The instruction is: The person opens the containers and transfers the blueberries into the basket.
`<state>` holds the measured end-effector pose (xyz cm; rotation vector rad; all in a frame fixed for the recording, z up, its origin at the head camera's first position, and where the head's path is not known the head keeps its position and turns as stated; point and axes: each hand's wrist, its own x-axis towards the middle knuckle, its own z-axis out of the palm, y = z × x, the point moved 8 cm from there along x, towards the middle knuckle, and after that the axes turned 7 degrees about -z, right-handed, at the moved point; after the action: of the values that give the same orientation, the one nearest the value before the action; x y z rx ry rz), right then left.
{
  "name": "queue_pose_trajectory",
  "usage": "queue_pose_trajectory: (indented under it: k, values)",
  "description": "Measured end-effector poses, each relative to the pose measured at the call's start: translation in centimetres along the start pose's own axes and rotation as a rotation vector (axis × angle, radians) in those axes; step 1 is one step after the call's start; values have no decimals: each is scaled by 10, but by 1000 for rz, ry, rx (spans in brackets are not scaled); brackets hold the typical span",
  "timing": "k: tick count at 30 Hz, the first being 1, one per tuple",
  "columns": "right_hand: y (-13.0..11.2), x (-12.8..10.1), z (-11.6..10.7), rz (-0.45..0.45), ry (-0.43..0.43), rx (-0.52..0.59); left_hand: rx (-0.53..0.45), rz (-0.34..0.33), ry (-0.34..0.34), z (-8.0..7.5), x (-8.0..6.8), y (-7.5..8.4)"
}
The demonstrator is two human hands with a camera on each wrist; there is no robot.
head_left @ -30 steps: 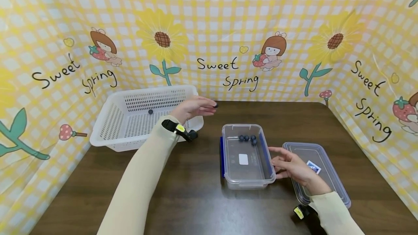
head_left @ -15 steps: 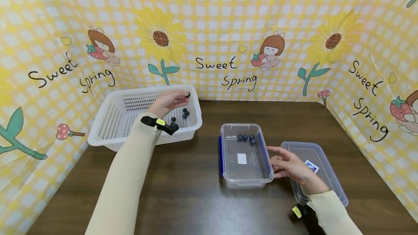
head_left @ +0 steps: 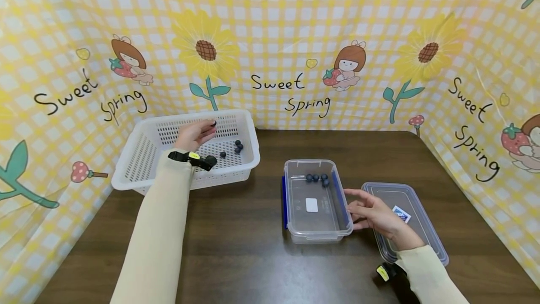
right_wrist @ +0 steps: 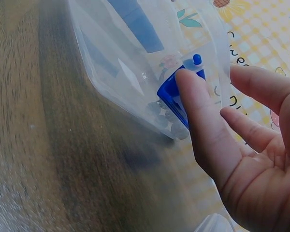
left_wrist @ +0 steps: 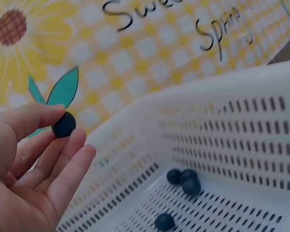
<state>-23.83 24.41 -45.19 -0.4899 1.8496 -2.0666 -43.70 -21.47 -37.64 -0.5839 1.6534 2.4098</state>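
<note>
My left hand [head_left: 195, 133] hovers over the white perforated basket [head_left: 139, 163] and pinches a dark blueberry [left_wrist: 64, 124] between thumb and fingertips. Several blueberries [left_wrist: 184, 179] lie on the basket floor, seen too as blueberries [head_left: 236, 147] in the head view. A clear plastic box [head_left: 316, 236] with blue clips stands at the table's middle, with three blueberries [head_left: 317, 178] at its far end. My right hand [head_left: 373, 212] rests open against the box's right side, its thumb [right_wrist: 198, 104] touching the blue clip [right_wrist: 176, 94].
The box's clear lid [head_left: 415, 210] lies flat on the dark wooden table [head_left: 244, 252] to the right of the box, partly under my right forearm. A yellow checked backdrop [head_left: 278, 50] encloses the table on three sides.
My left hand has carried the blueberry leftward from beside the box to above the basket. The right hand has stayed by the box.
</note>
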Motion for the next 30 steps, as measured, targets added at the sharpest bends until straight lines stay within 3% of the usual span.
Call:
queue_pose_trajectory:
  k: [9, 11, 15, 17, 20, 25, 30]
  values:
    - [-1, 0, 0, 3, 5, -3, -142, -125, 117, -24, 2, -9]
    - [-1, 0, 0, 4, 5, -3, -184, -167, 108, -24, 3, -11]
    - [-1, 0, 0, 3, 4, -1, -292, -237, 1, -16, 5, -13]
    - [-1, 0, 0, 4, 3, -1, -318, -245, -32, -12, 5, -14]
    - [-1, 1, 0, 4, 4, -4, -319, -232, -27, -10, 5, -13]
    - [-1, 2, -1, 0, 5, -6, -274, -204, -8, -7, 4, -13]
    - [-2, 2, 0, -12, -10, 5, -210, -188, -50, 5, 2, -17]
